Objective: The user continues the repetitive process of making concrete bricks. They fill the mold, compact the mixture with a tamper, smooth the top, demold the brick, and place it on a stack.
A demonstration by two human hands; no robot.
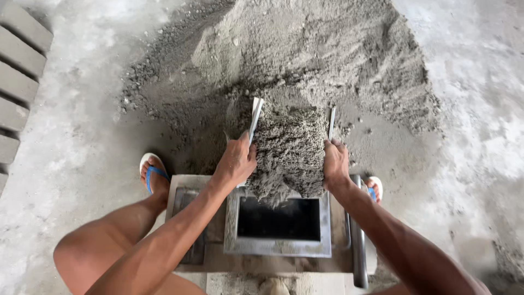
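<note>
my left hand and right hand each had a closed grip on one side of a metal scoop. its load of damp grey mix spilled into the steel mould below, just before the big pile on the floor.

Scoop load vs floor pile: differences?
The load is a small clump held in the tilted scoop between the left hand and right hand, spilling toward the mould. The pile is a far larger mound, spread loose on the floor. The load looks darker and clumpier. Both are grey, gritty mix.
</note>
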